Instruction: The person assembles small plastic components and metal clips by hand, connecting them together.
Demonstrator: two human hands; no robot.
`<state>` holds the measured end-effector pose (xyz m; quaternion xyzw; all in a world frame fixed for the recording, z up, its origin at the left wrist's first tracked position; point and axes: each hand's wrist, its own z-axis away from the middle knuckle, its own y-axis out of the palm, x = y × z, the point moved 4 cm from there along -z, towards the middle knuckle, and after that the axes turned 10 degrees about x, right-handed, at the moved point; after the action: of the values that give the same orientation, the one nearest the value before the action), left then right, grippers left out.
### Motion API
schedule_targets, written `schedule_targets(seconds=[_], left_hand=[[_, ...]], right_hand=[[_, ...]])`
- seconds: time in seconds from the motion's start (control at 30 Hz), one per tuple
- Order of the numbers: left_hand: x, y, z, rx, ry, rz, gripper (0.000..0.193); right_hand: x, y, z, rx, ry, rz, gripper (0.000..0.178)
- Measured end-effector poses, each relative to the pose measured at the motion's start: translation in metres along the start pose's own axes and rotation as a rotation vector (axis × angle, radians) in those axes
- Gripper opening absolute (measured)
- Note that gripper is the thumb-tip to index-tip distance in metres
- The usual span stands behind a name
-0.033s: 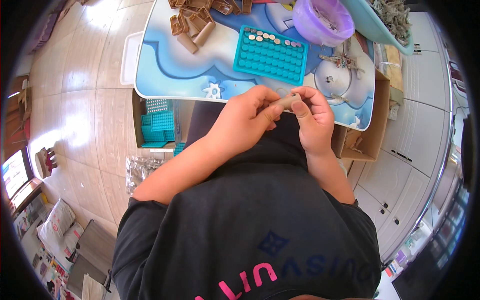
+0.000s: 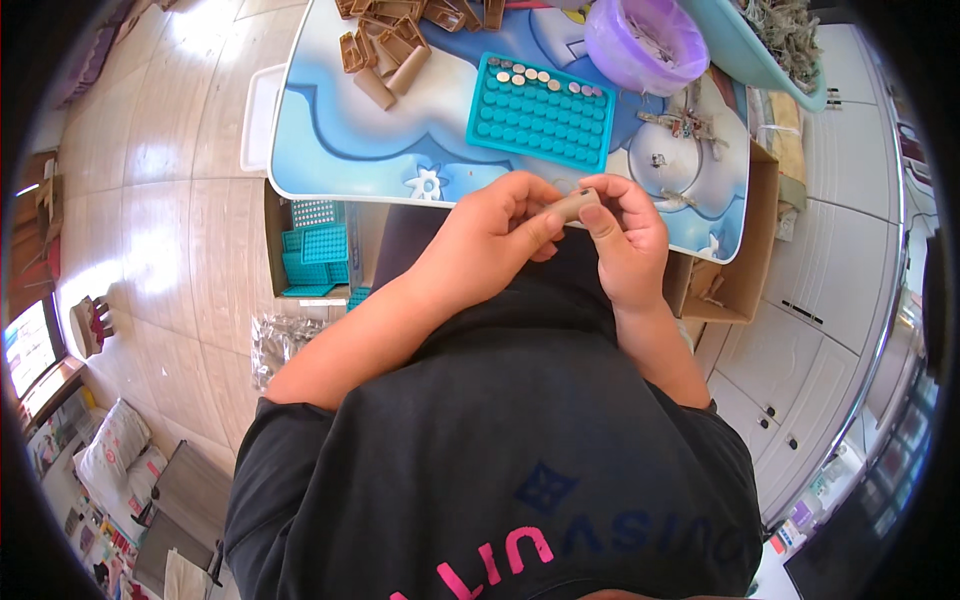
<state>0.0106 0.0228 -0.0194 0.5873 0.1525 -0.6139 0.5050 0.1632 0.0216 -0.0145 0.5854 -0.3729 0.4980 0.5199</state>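
Observation:
Just off the table's near edge, a small tan, rounded oblong piece [image 2: 574, 206] with a dark spot near its right end is held between both hands. My left hand [image 2: 505, 225] pinches its left end between thumb and bent fingers. On the other end, my right hand [image 2: 632, 235] grips with the thumb, its fingers curled behind. Beyond them lies a teal tray [image 2: 540, 135] of round wells, with several small pale and grey discs in its far rows. Similar brown plastic pieces [image 2: 392, 50] are heaped at the table's far left.
A purple bowl [image 2: 610, 50] and a light teal basin [image 2: 745, 60] stand at the far right of the blue patterned table [image 2: 340, 165]. Small metallic bits [image 2: 690, 125] lie near them. Cardboard boxes flank my legs; the left one holds teal trays [image 2: 325, 243].
My right thumb has shifted slightly on the tan piece. Both hands otherwise keep their place and grip.

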Motion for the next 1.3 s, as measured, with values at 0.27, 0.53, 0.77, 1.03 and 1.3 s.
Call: schedule_targets(seconds=[0.27,0.53,0.77,1.03,1.3], left_hand=[[0.001,-0.005,-0.001,0.096,-0.1,0.442,0.034],[-0.001,0.002,-0.003,0.12,-0.135,0.492,0.031],[-0.001,0.001,-0.003,0.086,-0.135,0.461,0.029],[-0.003,0.0,-0.001,0.016,-0.119,0.515,0.03],[-0.002,0.006,-0.001,0.051,-0.101,0.565,0.029]], right_hand=[[0.081,-0.018,-0.066,0.081,-0.3,1.03,0.018],[0.086,-0.059,-0.183,0.271,-0.022,1.677,0.021],[0.078,-0.057,-0.198,0.352,0.249,1.779,0.022],[0.085,-0.094,-0.179,0.214,0.011,1.076,0.019],[0.092,-0.102,-0.159,0.041,-0.11,0.849,0.023]])
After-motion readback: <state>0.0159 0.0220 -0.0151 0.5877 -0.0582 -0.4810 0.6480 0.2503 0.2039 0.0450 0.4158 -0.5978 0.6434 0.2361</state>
